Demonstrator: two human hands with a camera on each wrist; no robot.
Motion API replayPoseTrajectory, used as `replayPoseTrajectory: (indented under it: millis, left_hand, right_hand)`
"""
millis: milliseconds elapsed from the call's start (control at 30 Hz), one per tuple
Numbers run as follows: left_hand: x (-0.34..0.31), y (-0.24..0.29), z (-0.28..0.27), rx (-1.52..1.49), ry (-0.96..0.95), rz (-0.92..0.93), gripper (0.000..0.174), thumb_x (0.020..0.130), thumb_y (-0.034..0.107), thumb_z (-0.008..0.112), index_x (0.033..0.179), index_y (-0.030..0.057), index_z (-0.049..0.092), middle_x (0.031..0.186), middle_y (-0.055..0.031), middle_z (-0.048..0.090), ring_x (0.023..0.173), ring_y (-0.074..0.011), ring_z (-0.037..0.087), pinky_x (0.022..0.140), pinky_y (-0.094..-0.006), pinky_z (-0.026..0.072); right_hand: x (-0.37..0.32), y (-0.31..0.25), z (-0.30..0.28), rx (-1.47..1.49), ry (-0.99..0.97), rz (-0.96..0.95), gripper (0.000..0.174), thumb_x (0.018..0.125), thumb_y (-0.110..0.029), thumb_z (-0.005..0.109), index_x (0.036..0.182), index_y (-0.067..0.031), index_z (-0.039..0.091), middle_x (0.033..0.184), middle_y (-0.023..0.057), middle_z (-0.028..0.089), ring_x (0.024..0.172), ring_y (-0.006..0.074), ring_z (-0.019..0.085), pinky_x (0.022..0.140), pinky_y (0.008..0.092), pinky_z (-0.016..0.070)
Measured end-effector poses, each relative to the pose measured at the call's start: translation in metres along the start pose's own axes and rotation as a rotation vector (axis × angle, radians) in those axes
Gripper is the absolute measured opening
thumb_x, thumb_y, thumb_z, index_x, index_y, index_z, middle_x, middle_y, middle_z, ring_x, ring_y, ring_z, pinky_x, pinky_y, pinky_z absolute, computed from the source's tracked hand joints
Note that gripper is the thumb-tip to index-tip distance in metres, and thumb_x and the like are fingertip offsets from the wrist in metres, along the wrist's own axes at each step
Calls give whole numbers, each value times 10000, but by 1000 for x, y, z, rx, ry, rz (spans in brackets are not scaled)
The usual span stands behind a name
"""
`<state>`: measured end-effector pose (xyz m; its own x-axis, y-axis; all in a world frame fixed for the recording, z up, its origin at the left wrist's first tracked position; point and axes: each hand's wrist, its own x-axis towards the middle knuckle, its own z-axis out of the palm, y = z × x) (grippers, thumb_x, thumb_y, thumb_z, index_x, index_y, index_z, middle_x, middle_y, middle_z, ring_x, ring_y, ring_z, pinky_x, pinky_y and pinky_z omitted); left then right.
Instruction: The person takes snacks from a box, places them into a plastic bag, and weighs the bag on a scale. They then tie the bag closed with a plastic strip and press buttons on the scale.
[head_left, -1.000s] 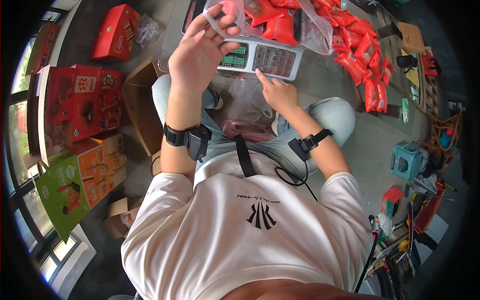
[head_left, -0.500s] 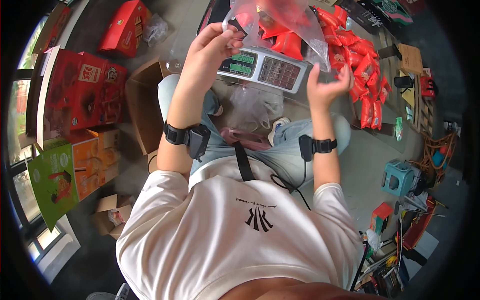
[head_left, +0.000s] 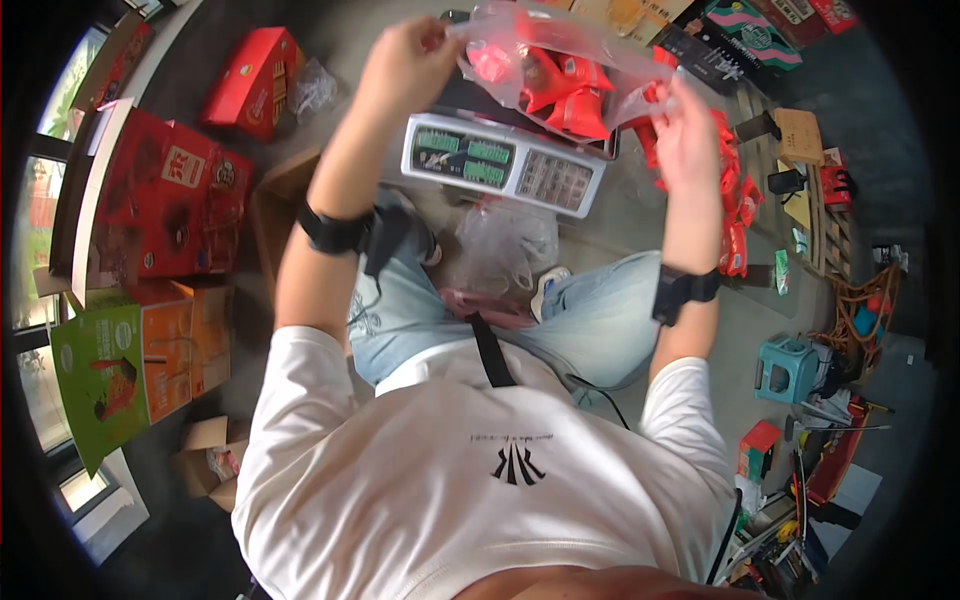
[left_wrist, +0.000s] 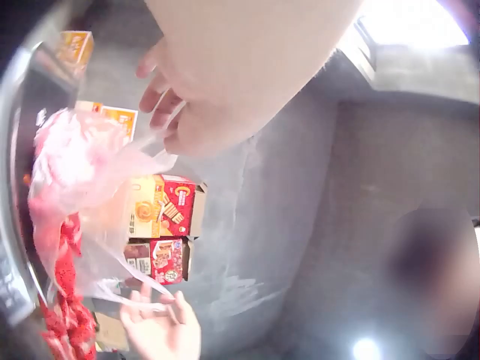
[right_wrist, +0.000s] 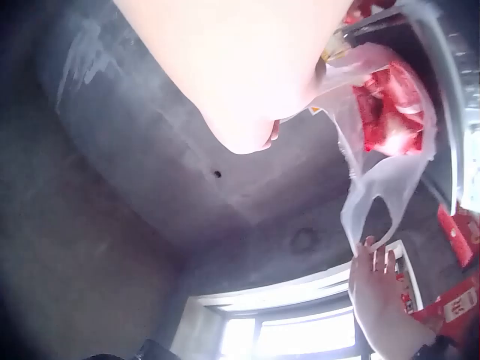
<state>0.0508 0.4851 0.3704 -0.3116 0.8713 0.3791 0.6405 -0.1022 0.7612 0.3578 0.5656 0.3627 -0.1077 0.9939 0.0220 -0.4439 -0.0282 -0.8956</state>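
Observation:
A translucent plastic bag (head_left: 627, 62) with red packets (head_left: 570, 95) inside is stretched between both hands above the scale (head_left: 500, 165). My left hand (head_left: 408, 68) pinches one side of its opening with curled fingers. My right hand (head_left: 688, 135) holds the other side by the handle. In the left wrist view the bag (left_wrist: 112, 176) hangs from both hands, the right hand (left_wrist: 161, 326) at the bottom. The right wrist view shows the left hand (right_wrist: 381, 300) at a handle loop and red packets (right_wrist: 390, 112) in the bag.
Loose red packets (head_left: 738, 215) lie right of the scale. Empty-looking plastic bags (head_left: 508, 240) hang below its near edge. Red boxes (head_left: 250, 85) and an open carton (head_left: 275, 205) stand at left; a blue stool (head_left: 785, 368) stands at right.
The right hand has moved from the scale keys to the bag's right side and taken hold of it. The bag is spread wider, and the left hand has shifted slightly.

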Motion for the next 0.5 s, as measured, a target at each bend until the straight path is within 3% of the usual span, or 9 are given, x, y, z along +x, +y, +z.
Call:
replayPoseTrajectory:
  millis: [33, 100, 167, 200, 233, 300, 400, 433, 500]
  left_hand:
    - [32, 4, -13, 28, -22, 6, 346, 863, 329, 642, 836, -15, 638, 756, -113, 641, 734, -152, 621, 625, -291, 469]
    - [137, -46, -28, -311, -41, 49, 291, 881, 272, 636, 866, -19, 643, 772, -22, 627, 684, -123, 542, 651, -289, 450]
    - [123, 44, -67, -656, -270, -192, 113, 953, 178, 497, 943, 76, 545, 875, -47, 598, 881, -158, 614, 668, -286, 487]
    - [142, 36, -70, -738, -311, -197, 202, 963, 233, 477, 874, 75, 566, 777, -31, 594, 734, -149, 590, 633, -300, 470]
    - [151, 25, -65, -737, -293, -175, 202, 963, 233, 477, 874, 75, 566, 777, -31, 594, 734, -149, 590, 633, -300, 470]
    - [160, 10, -42, -902, -155, -396, 228, 926, 228, 542, 871, 15, 601, 804, -36, 610, 680, -136, 537, 653, -281, 447]
    - [112, 30, -16, -1075, 1, -677, 107, 896, 117, 459, 889, 51, 543, 720, -34, 521, 611, -122, 488, 599, -230, 403]
    - [114, 19, -20, -1075, -5, -691, 107, 896, 117, 459, 889, 51, 543, 720, -34, 521, 611, -122, 488, 599, -230, 403]
    - [123, -31, -39, -768, -292, -274, 115, 897, 138, 516, 857, 35, 546, 746, -33, 566, 626, -102, 516, 586, -227, 424]
  right_hand:
    - [24, -21, 12, 41, -11, 21, 178, 856, -180, 666, 990, -79, 608, 976, -15, 608, 955, 115, 541, 852, 285, 403]
    - [64, -64, 41, -11, -3, 19, 204, 836, -216, 689, 990, -108, 611, 979, -41, 601, 955, 99, 524, 834, 279, 368]
    - [89, -87, 62, -19, -34, 0, 239, 813, -226, 709, 998, -114, 608, 956, -34, 588, 924, 99, 501, 807, 282, 342]
    - [95, -96, 76, -18, -54, -2, 275, 791, -236, 728, 1006, -119, 604, 933, -27, 576, 893, 99, 479, 780, 285, 316]
    - [95, -100, 86, -17, -75, -20, 275, 791, -236, 728, 1006, -119, 604, 933, -27, 576, 893, 99, 479, 780, 285, 316]
    - [86, -88, 95, -147, -130, -90, 286, 785, -229, 732, 1019, -128, 604, 929, -40, 575, 910, 96, 474, 788, 293, 314]
    - [74, -65, 103, -219, -164, -102, 291, 781, -216, 736, 1025, -117, 612, 966, -40, 588, 907, 98, 484, 793, 301, 324]
    - [70, -58, 102, -242, -154, -99, 292, 781, -210, 736, 1031, -112, 619, 975, -38, 594, 911, 101, 492, 790, 302, 330]
    - [91, -60, 99, -107, -155, 124, 217, 895, -217, 626, 1065, -83, 638, 1015, -14, 644, 900, 85, 551, 807, 256, 409]
